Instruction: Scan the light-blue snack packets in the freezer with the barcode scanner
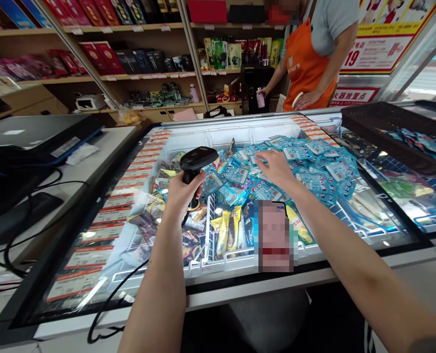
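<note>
My left hand point(183, 192) is wrapped round the grip of a black barcode scanner point(197, 159), held over an open chest freezer point(221, 128); its cable trails down past my forearm. My right hand point(275, 165) reaches into the freezer with fingers spread, resting on a heap of blue ice-cream packets point(313, 166). Yellow packets point(227, 230) lie in the wire basket below the scanner.
A person in an orange apron point(306, 63) stands behind the freezer holding a pink bottle. A dark laptop point(30, 132) and cables sit on the counter at left. A black basket point(394, 122) rests on the freezer at right. Stocked shelves line the back wall.
</note>
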Motion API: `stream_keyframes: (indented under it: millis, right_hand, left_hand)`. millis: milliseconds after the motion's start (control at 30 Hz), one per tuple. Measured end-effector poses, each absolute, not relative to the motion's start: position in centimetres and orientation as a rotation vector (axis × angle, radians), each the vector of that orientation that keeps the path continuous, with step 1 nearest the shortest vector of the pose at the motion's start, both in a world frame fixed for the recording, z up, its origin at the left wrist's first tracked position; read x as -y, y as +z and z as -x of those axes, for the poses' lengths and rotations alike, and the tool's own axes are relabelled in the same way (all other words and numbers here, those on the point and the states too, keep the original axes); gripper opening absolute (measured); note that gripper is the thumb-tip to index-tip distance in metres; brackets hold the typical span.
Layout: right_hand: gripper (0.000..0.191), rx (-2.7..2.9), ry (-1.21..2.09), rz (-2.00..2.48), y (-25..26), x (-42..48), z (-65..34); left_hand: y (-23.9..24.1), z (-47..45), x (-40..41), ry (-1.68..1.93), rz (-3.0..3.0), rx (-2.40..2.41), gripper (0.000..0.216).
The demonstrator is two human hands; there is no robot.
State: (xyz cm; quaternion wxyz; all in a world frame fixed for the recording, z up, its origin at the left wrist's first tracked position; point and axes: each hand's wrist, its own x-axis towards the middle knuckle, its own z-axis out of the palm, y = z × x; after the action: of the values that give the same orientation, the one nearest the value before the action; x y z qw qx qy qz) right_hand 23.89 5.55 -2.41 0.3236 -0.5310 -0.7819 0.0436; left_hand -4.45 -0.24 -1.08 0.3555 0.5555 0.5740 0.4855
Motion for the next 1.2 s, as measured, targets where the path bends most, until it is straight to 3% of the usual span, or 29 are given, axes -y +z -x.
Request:
stream_keyframes:
  millis: [267,467,600,700,833,1000,1200]
  right_hand:
    - [0.038,2.392,0.304,1.302,-2.3,-8.4,-20.6]
    - [0.06,2.486,0.29,1.342,-3.5,-9.9,-18.7]
    - [0.059,2.457,0.318,1.442,-3.5,-10.3,-17.8]
    - [0.053,2.28,0.355,1.486,-3.3,-10.3,-17.8]
    - [0.025,1.833,0.546,1.407,-2.9,-9.9,-19.4]
    - [0.03,1.267,0.959,1.17,-3.5,-7.7,-22.8]
    - [0.038,1.046,1.037,1.041,-4.8,-4.6,-25.4]
  left_hand:
    - [-1.1,4.7,0.1,1.259,-1.418,-1.45,0.031]
    - [-1.3,4.8,-0.2,1.27,-1.384,-1.455,0.032]
    - [-1.4,4.7,-0.3,1.288,-1.374,-1.467,0.031]
    - [-1.5,4.5,-0.3,1.287,-1.369,-1.479,0.032]
    - [-1.5,4.1,-0.3,1.287,-1.366,-1.524,0.033]
    - [-1.2,3.7,0.0,1.194,-1.467,-1.485,0.035]
    - [-0.7,3.2,0.9,0.939,-1.669,-1.438,0.036]
